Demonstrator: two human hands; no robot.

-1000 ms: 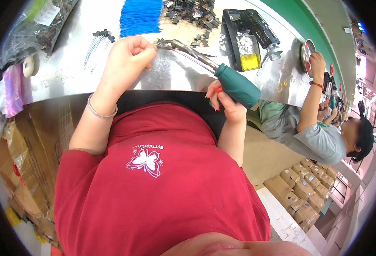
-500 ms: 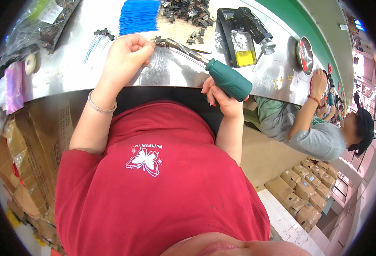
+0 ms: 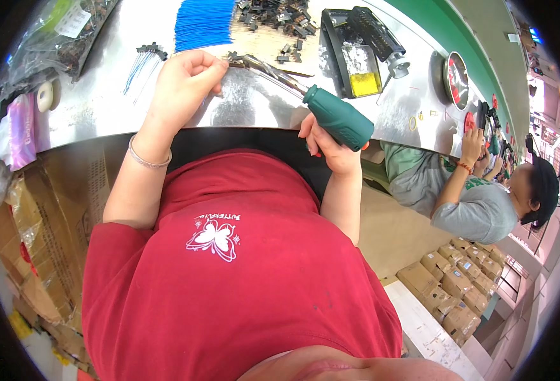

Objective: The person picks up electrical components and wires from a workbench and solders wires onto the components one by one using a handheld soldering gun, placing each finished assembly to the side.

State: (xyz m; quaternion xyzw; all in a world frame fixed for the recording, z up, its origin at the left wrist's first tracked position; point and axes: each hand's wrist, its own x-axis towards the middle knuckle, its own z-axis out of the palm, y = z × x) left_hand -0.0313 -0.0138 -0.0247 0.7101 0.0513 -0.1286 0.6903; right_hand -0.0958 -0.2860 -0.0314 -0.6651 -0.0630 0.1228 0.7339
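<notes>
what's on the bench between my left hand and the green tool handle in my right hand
In the head view, the tool's slim metal shaft spans that stretch, running from the green handle toward the left hand over bare metal benchtop.

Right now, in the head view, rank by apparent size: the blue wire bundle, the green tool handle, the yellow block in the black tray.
1. Blue wire bundle, though the frame edge crops it.
2. Green tool handle, nearer the camera.
3. Yellow block.

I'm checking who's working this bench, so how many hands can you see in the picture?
3, perhaps 4. The left hand pinches a small part on the metal table; the right hand grips the green-handled tool; a co-worker's hand reaches far right, possibly hiding another.
</notes>
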